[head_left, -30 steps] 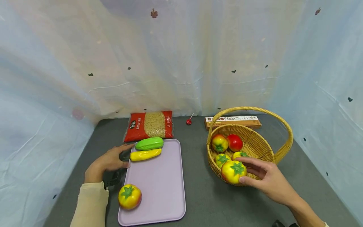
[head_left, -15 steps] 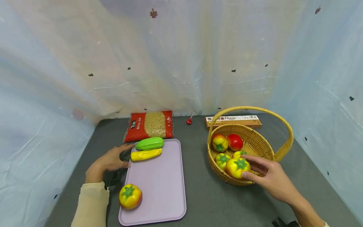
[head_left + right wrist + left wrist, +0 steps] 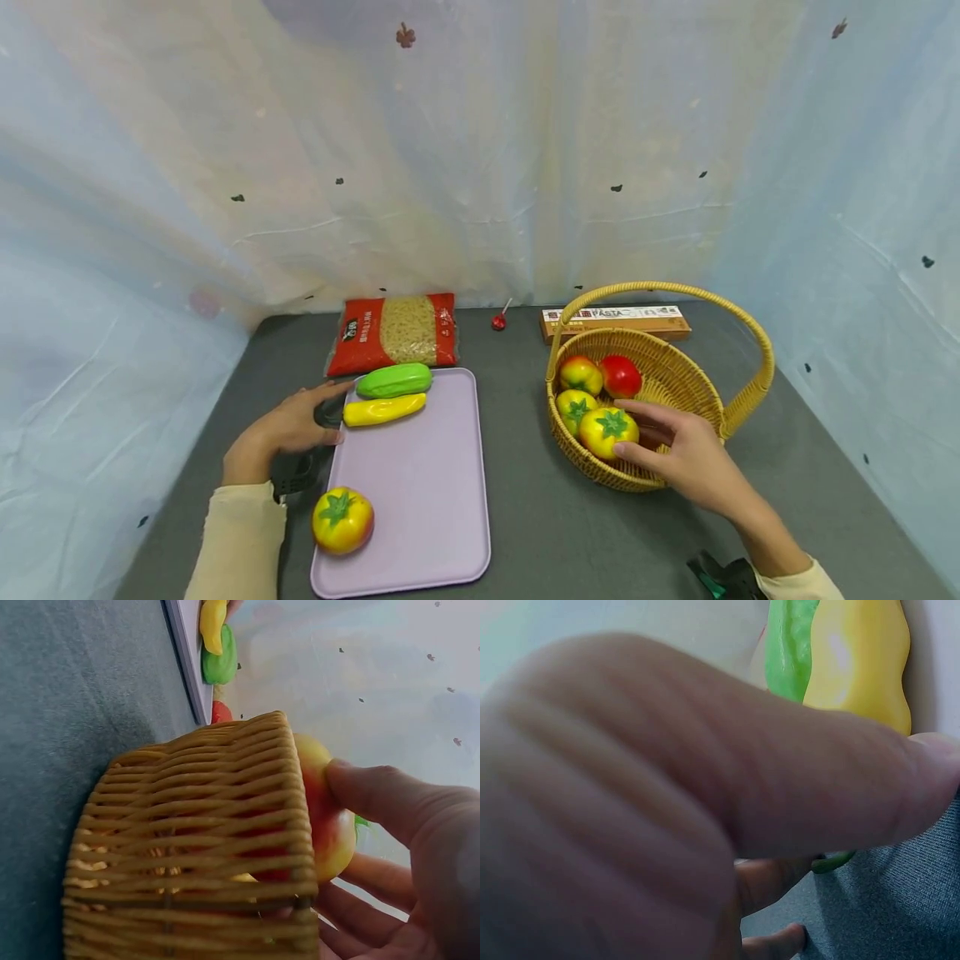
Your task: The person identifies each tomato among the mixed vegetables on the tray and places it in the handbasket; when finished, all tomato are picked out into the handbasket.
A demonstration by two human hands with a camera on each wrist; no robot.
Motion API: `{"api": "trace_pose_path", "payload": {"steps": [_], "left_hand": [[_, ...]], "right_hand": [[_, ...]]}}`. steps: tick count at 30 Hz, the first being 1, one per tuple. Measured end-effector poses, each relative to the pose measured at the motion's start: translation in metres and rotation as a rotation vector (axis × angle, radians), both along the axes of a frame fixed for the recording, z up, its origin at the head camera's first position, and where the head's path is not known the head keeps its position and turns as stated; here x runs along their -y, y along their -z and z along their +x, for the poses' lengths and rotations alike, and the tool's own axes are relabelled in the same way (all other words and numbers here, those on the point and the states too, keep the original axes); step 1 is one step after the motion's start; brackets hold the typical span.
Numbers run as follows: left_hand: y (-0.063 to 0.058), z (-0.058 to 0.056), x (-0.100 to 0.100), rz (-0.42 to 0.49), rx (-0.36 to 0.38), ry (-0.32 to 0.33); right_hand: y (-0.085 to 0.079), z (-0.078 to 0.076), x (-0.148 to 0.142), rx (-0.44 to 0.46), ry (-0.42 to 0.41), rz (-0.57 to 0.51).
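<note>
In the head view, my right hand [image 3: 686, 450] grips a yellow-red tomato [image 3: 609, 432] with a green star-shaped top, inside the wicker basket [image 3: 678, 383]. The right wrist view shows the thumb [image 3: 375, 791] pressed against it just past the woven rim. More tomatoes lie beside it: a yellow one [image 3: 576, 408], a red-yellow one [image 3: 581, 376] and a red one [image 3: 620, 377]. My left hand [image 3: 288, 425] rests at the left edge of a lilac tray [image 3: 420, 500], near a green bumpy vegetable [image 3: 394, 381] and a long yellow vegetable [image 3: 385, 409]. Another yellow-red tomato [image 3: 342, 520] sits at the tray's near left.
A red bag of pasta [image 3: 397, 333] lies behind the tray. A red lollipop [image 3: 499, 319] and a pasta box [image 3: 615, 322] are at the back of the grey table [image 3: 517, 467]. The basket's tall handle [image 3: 667, 287] arches over it. Pale curtains surround the table.
My right hand has shifted the tomato from over the basket's near rim to down inside, beside the yellow one. A small yellow one behind it is now hidden. The left hand stays put.
</note>
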State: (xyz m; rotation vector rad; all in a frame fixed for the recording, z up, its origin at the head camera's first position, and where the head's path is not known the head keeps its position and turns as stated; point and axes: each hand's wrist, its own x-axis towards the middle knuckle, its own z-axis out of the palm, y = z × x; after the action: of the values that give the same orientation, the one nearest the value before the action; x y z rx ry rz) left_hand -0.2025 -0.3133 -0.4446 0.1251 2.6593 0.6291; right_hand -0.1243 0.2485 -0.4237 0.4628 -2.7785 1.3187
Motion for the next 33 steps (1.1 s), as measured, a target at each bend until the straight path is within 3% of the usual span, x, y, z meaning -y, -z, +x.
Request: {"api": "trace_pose_path", "payload": {"steps": [11, 15, 21, 27, 33], "left_hand": [[-0.001, 0.002, 0.001, -0.001, 0.003, -0.002], [-0.001, 0.001, 0.000, 0.002, -0.001, 0.005], [-0.001, 0.000, -0.001, -0.002, -0.005, 0.014], [0.000, -0.001, 0.000, -0.004, -0.005, 0.008], [-0.001, -0.001, 0.001, -0.005, -0.013, 0.016]], "right_hand": [[0.002, -0.022, 0.022, -0.192, 0.025, 0.223], [0.001, -0.026, 0.027, -0.257, 0.022, 0.238], [-0.002, -0.024, 0.036, -0.279, -0.048, 0.076], [-0.008, -0.017, 0.057, -0.123, -0.265, -0.232], [-0.007, -0.012, 0.087, -0.026, -0.420, -0.332]]}}
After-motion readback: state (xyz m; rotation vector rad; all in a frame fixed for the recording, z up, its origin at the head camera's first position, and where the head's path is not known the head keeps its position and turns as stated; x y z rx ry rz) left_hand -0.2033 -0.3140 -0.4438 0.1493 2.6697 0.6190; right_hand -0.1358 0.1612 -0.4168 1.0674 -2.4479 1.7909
